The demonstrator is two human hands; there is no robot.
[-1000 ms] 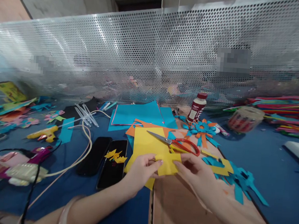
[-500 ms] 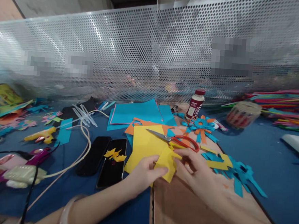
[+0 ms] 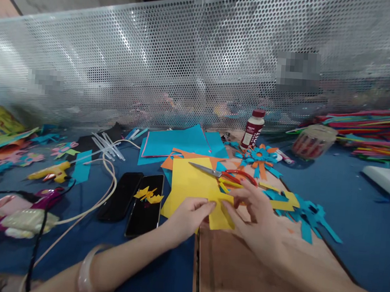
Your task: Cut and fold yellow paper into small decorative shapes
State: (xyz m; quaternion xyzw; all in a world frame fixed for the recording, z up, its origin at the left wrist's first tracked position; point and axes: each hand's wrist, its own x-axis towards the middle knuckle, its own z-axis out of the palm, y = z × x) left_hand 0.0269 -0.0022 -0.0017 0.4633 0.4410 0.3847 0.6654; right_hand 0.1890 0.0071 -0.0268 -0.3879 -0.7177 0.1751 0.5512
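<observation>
My left hand (image 3: 186, 216) and my right hand (image 3: 248, 214) both pinch a small folded piece of yellow paper (image 3: 219, 213) just above a brown board (image 3: 239, 273). The fingertips of the two hands nearly meet on the paper's top edge. Behind the hands lies a larger yellow sheet (image 3: 189, 183) on top of orange and blue sheets. Red-handled scissors (image 3: 228, 175) rest on that yellow sheet, blades pointing left, just beyond my right hand.
Two dark phones (image 3: 134, 202) lie left of the paper, one with yellow scraps on it. A yellow glue gun (image 3: 51, 171), cables, a blue-orange paper flower (image 3: 259, 159), a bottle (image 3: 252, 128), blue paper scraps (image 3: 306, 216) and a perforated metal screen (image 3: 187, 61) surround the work spot.
The small yellow piece has been turned and refolded between my fingers; my hands have shifted slightly and the view has tilted a little downward.
</observation>
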